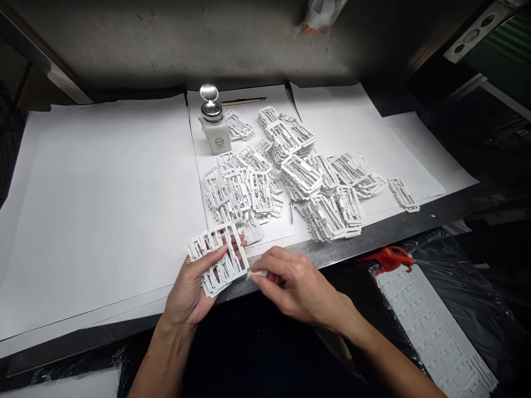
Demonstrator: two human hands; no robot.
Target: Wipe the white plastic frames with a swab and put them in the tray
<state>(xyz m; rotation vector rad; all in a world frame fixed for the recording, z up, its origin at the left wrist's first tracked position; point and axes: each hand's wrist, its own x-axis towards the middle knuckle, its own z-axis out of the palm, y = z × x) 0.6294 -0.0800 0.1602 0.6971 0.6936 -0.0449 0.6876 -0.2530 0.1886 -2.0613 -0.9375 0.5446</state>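
Fanned out in my left hand is a stack of white cut-out frames, with the thumb on top and fingertips showing through the openings. My right hand pinches a small whitish wad at the right edge of that stack. Beyond my hands, many similar white frames lie in loose overlapping piles on white paper. A small separate stack lies at the right.
A squat bottle with its metal lid raised stands behind the piles. Behind it lies a thin pointed tool. Red-handled scissors rest at the right, beside a patterned white sheet on dark plastic. A metal wall closes off the back.
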